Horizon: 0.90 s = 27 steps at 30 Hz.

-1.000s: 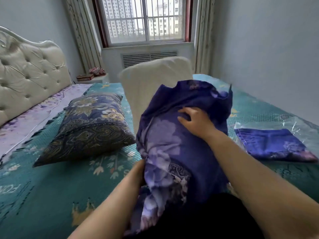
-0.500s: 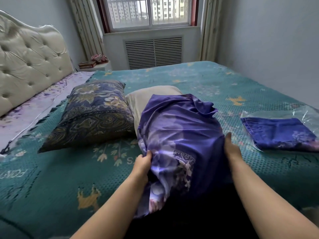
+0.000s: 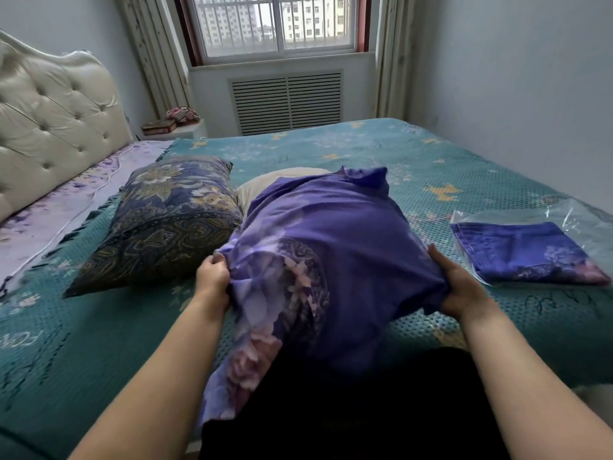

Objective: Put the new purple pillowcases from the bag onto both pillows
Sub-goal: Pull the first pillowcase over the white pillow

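Gripping the purple pillowcase [image 3: 335, 260] at centre frame by its side edges: left hand [image 3: 212, 277], right hand [image 3: 461, 287]. Half-drawn over one cream pillow [image 3: 265, 189], far end bare. Second pillow [image 3: 166, 217] touching at left. One bag [image 3: 544, 214] right, one folded case [image 3: 524, 254] inside. Open bedspread [image 3: 331, 147] beyond.

Two bare forearms, no sleeves, left grip [image 3: 212, 277], right grip [image 3: 464, 287], dark clothing below [image 3: 348, 419]

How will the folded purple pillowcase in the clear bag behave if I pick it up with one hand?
The folded pillowcase will probably sag and unfold, being thin cloth like the draping pillowcase on the pillow. The glossy clear bag may be slippery, so it could slide from your grip. It looks light.
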Each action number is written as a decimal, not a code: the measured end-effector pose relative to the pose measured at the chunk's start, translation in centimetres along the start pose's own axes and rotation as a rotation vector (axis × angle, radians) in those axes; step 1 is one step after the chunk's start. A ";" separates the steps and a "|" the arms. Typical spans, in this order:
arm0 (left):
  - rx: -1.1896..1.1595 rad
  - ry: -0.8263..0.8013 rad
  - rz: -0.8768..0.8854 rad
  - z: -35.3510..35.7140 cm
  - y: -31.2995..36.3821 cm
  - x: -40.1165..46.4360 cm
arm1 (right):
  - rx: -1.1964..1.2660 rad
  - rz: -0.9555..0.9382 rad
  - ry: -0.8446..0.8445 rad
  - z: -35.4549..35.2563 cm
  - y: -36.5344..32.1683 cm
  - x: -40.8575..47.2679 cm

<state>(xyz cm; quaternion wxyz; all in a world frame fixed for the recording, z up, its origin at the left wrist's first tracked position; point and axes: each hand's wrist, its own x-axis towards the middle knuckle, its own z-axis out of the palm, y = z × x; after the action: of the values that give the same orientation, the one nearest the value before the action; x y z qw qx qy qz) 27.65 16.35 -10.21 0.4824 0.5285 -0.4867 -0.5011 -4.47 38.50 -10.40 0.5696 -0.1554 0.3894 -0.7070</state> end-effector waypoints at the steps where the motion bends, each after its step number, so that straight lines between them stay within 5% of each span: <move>1: 0.248 0.066 0.151 -1.0 0.0 0.5 | -0.082 -0.043 0.031 -0.3 -0.7 0.0; 3: 0.726 0.077 0.330 -2.4 -0.6 0.4 | -0.541 -0.110 0.272 -0.8 -0.5 -0.1; 6: 1.034 -0.133 0.142 -2.8 -3.8 0.0 | -1.164 -0.103 0.504 -2.4 1.6 0.7; 8: 1.070 -0.155 0.057 -3.1 -5.0 0.0 | -1.355 -0.066 0.521 -3.4 2.0 1.8; 12: 0.811 0.066 0.322 -1.7 -2.3 0.9 | -1.294 -0.315 0.546 -1.0 -0.5 3.7; 15: 0.763 -0.085 0.509 1.7 1.5 1.7 | -1.274 -0.353 0.390 3.2 -2.3 5.0; 19: 0.793 -0.293 0.532 6.5 5.1 3.8 | -1.340 -0.246 0.365 5.9 -3.2 7.7; 21: 0.751 -0.329 0.393 8.5 6.0 5.6 | -1.307 -0.325 0.360 6.6 -3.6 9.1; 24: 0.250 -0.350 -0.151 10.4 7.3 7.5 | -1.243 -0.428 0.273 7.5 -4.3 10.8; 27: 0.180 -0.350 -0.283 11.4 7.5 9.6 | -1.205 -0.495 0.421 7.9 -5.4 13.8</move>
<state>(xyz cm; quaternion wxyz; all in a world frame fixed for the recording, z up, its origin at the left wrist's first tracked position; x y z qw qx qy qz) 16.28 6.01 -3.65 0.2667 0.5376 -0.5267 -0.6020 -7.08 23.04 -4.45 0.1173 -0.3888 0.7703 -0.4916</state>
